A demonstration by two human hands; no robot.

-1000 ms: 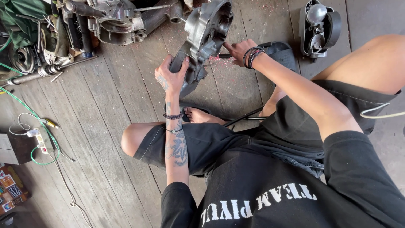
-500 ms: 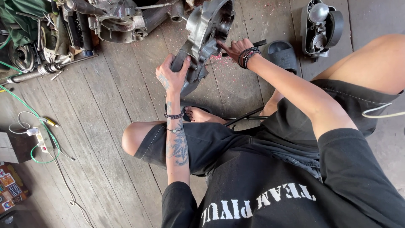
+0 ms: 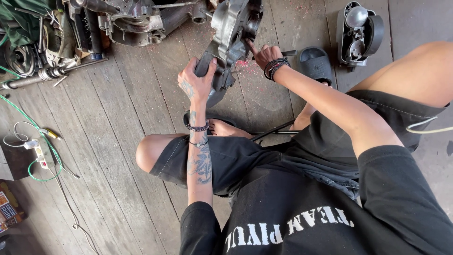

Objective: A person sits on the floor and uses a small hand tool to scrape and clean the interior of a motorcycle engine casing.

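My left hand (image 3: 198,81) grips the lower edge of a grey metal engine casing (image 3: 231,28) and holds it tilted upright above the wooden floor. My right hand (image 3: 264,54), with dark bands on its wrist, is against the casing's right side, its index finger stretched out onto the metal. A short dark tool handle (image 3: 289,53) sticks out of that fist to the right; its working end is hidden behind the hand. Reddish specks (image 3: 243,63) lie on the planks under the casing. My bare foot (image 3: 226,128) rests below it.
A second engine block (image 3: 134,21) and a steel shaft (image 3: 47,74) lie at the top left. A black sandal (image 3: 316,63) and a grey housing with a round bulb (image 3: 358,30) sit at the top right. A green wire and white power strip (image 3: 40,152) lie left.
My right hand has crept slightly up and left along the casing, and the tool it holds now lies flatter. The left hand keeps the same grip.
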